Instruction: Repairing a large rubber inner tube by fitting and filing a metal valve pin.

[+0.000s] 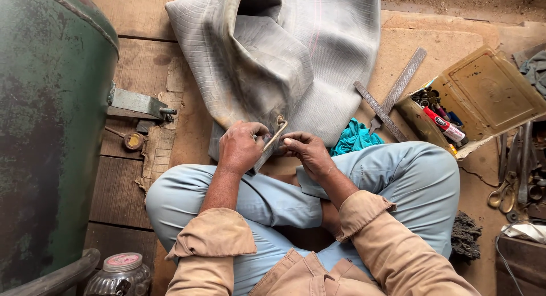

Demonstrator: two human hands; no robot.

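Above the crossed knees, the left hand (242, 147) has its grip clenched on a flat metal strip (272, 142), and the right hand (307, 151) pinches the same strip. Just beyond the strip lies the grey rubber inner tube (284, 51); a teal rag (354, 138) sits right of it.

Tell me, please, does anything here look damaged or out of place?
Yes: a flap of torn brown sheet peels off the wooden floor beside the green tank, with ragged, frayed edges. The floor's surface is scuffed and stained.
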